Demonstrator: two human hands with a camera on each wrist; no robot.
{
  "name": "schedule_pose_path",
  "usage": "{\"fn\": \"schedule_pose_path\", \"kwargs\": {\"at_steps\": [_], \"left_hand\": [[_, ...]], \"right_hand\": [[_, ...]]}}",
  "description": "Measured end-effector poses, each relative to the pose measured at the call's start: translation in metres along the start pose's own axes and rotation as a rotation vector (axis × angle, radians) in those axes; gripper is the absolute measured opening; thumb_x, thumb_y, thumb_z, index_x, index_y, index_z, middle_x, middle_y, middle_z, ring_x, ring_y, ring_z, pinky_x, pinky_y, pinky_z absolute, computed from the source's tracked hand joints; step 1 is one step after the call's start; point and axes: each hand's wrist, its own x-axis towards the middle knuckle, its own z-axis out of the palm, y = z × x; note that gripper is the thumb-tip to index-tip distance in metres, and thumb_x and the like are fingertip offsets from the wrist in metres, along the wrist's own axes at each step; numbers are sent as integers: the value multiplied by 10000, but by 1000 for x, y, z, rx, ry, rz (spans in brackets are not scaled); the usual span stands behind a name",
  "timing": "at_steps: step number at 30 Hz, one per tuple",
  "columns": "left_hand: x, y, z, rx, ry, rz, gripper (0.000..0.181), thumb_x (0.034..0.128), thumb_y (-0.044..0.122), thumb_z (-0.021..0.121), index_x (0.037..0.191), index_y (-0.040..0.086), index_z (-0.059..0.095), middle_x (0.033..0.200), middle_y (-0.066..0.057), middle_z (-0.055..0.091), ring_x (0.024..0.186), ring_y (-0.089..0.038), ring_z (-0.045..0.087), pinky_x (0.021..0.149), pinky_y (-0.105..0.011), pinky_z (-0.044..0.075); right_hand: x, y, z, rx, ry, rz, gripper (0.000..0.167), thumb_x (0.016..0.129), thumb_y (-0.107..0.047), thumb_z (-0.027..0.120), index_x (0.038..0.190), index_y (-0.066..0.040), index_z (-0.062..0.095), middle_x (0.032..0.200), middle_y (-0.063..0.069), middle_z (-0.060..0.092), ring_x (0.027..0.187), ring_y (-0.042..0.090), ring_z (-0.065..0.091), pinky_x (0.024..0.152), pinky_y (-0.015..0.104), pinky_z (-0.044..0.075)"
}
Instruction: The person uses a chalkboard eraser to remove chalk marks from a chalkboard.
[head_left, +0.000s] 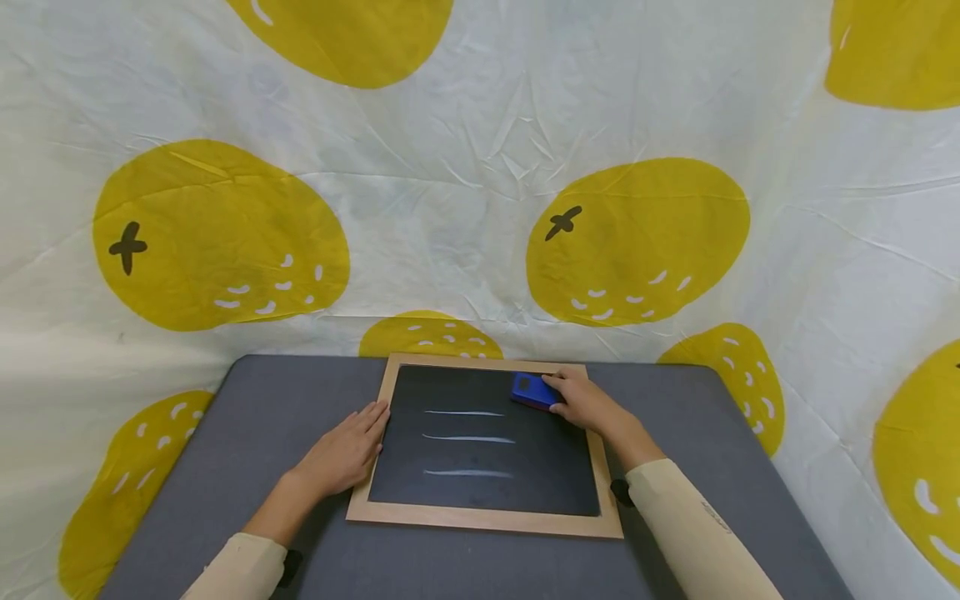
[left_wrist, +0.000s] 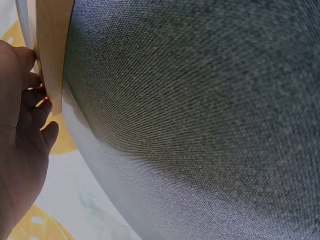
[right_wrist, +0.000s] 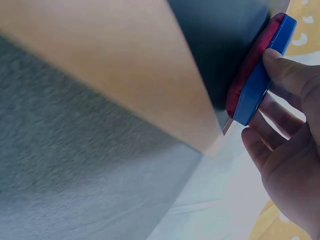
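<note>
A small chalkboard (head_left: 487,492) with a pale wooden frame lies on the table, bearing three white chalk lines (head_left: 468,439) left of its middle. My right hand (head_left: 588,402) grips a blue chalkboard eraser (head_left: 534,390) near the board's upper right corner. In the right wrist view, the thumb and fingers hold the eraser's blue back (right_wrist: 260,82), and its red felt side (right_wrist: 252,67) faces the dark surface. My left hand (head_left: 343,448) rests with extended fingers on the left edge of the wooden frame (left_wrist: 52,55).
The grey fabric-covered table (head_left: 300,392) extends on both sides of the board. Behind it hangs a white cloth (head_left: 450,233) printed with large yellow fruit shapes. The board's top edge lies near the table's back edge.
</note>
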Motion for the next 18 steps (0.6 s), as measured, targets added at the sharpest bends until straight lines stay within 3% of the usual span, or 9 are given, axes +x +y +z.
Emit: {"fn": "schedule_pose_path", "kwargs": {"at_steps": [18], "left_hand": [[0, -1, -2, 7, -9, 10, 573, 1054, 224, 560, 1527, -74, 434, 1622, -228, 395, 1498, -381, 406, 1193, -539, 389]], "right_hand": [[-25, 8, 3, 63, 18, -7, 577, 949, -145, 755, 1460, 31, 555, 1321, 204, 587, 1194, 375, 597, 1029, 544, 514]]}}
